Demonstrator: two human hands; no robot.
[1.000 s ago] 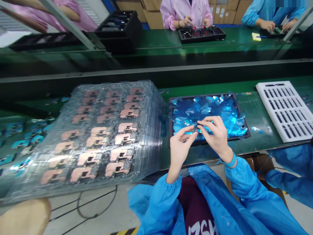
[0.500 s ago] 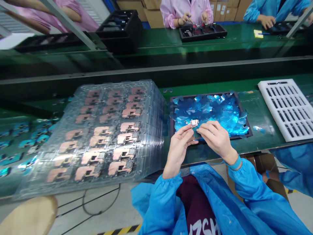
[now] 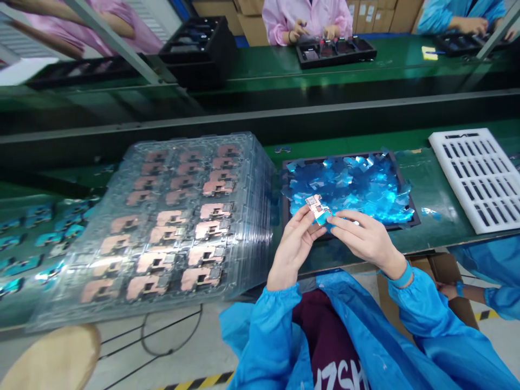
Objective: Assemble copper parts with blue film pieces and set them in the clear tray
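My left hand (image 3: 292,246) pinches a small circuit board (image 3: 315,206) by its left edge, above the near part of a dark tray (image 3: 414,218). At the board's lower right corner shows a piece of blue film (image 3: 323,218). The fingertips of my right hand (image 3: 368,238) are closed on that film, right at the board's edge. Whether the film still sticks to the board there I cannot tell. Beneath and behind both hands, a heap of blue film pieces (image 3: 349,179) fills the tray.
On the left rises a stack of clear plastic trays (image 3: 255,216) holding copper-coloured boards (image 3: 203,254). Further left lie blue-covered boards (image 3: 24,262). A white slotted tray (image 3: 467,179) sits at right. Across the line, co-workers handle black trays (image 3: 337,53). A round stool (image 3: 52,357) stands lower left.
The circuit board has turned and now shows more of its face, with blue film at its lower corner. My right hand has shifted slightly right and down, its fingers straighter.
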